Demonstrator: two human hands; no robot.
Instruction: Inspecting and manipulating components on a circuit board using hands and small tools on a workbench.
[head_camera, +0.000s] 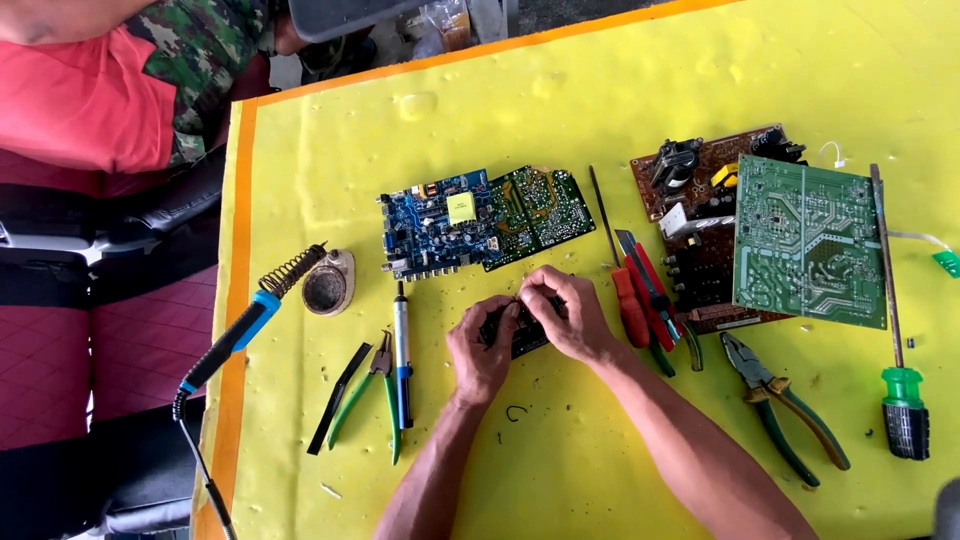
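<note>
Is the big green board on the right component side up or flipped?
Flipped: the green board shows its solder traces, no components, and lies atop the brown board.

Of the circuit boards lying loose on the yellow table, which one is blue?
The blue board, just above the hands and left of the small dark-green board it touches; the large green board and brown board lie far right.

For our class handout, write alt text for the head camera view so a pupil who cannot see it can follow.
A person's left hand and right hand together hold a small dark part over a yellow table cover. Circuit boards lie beyond the hands, a soldering iron to their left and green-handled pliers to their right.
</note>
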